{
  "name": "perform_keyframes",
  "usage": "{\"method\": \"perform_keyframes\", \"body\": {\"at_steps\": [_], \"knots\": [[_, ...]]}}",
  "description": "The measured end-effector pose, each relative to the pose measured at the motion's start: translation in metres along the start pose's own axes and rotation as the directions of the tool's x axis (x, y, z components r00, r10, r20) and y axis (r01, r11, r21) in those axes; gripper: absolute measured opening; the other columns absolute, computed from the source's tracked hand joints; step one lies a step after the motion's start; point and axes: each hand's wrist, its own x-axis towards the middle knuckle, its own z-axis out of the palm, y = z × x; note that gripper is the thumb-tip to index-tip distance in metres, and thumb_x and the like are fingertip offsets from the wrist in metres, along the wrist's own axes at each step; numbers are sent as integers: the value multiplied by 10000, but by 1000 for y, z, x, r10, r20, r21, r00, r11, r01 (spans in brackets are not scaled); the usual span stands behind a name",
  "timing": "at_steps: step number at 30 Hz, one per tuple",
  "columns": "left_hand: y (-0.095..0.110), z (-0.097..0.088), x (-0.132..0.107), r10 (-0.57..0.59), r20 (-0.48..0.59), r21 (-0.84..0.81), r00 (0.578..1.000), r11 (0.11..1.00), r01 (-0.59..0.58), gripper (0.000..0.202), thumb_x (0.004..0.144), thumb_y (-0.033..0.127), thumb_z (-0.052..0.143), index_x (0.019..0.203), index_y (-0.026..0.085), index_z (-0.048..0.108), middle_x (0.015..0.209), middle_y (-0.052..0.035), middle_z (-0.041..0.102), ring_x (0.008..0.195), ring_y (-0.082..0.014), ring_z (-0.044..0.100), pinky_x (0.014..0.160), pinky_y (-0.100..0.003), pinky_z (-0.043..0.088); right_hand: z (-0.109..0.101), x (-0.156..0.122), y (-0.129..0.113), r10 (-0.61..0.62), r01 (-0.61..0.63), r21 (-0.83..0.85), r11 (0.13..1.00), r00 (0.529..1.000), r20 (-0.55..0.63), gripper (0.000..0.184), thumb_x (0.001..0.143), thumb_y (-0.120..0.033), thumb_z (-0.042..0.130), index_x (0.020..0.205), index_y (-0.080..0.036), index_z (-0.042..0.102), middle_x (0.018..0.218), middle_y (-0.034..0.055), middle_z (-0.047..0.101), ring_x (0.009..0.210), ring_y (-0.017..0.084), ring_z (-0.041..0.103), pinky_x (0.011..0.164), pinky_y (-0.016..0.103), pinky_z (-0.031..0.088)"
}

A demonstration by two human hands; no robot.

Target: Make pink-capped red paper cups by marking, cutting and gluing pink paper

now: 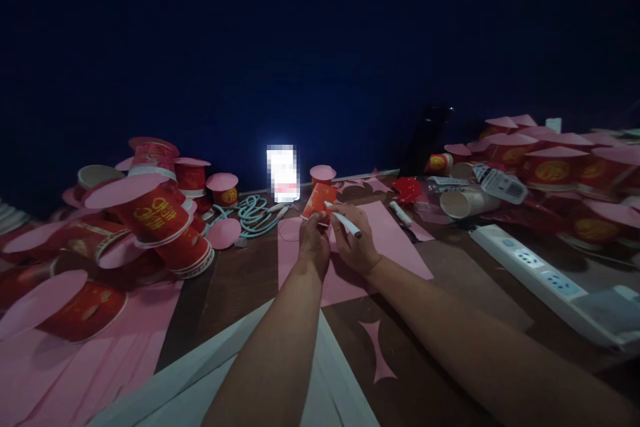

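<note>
My left hand point(313, 240) is closed around a small red paper cup point(319, 200), holding it tilted above a pink sheet of paper point(380, 240) on the brown table. My right hand point(354, 243) grips a white marker pen point(344, 219), its tip touching the cup near its lower edge. Both hands are close together at the middle of the view. Part of the cup is hidden by my fingers.
A heap of red cups with pink paper lids point(145, 213) lies at the left, another heap point(555, 167) at the right. A white power strip point(540, 273) runs along the right. A lit phone point(283, 173), a bluish cable point(253, 213), a second marker point(400, 213) and pink offcuts point(377, 347) lie about.
</note>
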Motion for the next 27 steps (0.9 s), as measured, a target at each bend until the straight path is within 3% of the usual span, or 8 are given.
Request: {"method": "perform_keyframes", "body": {"at_steps": [10, 18, 27], "knots": [[-3, -2, 1, 30, 37, 25, 999, 999, -31, 121, 627, 118, 636, 737, 149, 596, 718, 10, 610, 654, -84, 583, 718, -223, 446, 0, 0, 1, 22, -22, -5, 1000, 1000, 2, 207, 924, -213, 476, 1111, -200, 563, 1039, 93, 677, 986, 220, 613, 879, 420, 451], [-3, -2, -1, 70, 87, 70, 994, 995, -77, 116, 612, 84, 618, 690, 166, 592, 672, 26, 578, 621, -73, 541, 633, -196, 419, 0, 0, 0, 25, -26, -16, 1000, 1000, -8, 200, 924, -205, 474, 1098, -189, 571, 1038, 104, 677, 983, 223, 611, 878, 421, 447], [-2, -1, -1, 76, 29, 93, 997, 993, -78, 105, 590, 92, 618, 652, 160, 567, 607, 46, 532, 569, -64, 488, 585, -194, 376, 1, 0, 1, 31, -30, -35, 999, 999, 13, 223, 930, -202, 459, 1126, -194, 564, 1054, 99, 677, 989, 223, 611, 856, 405, 432]]}}
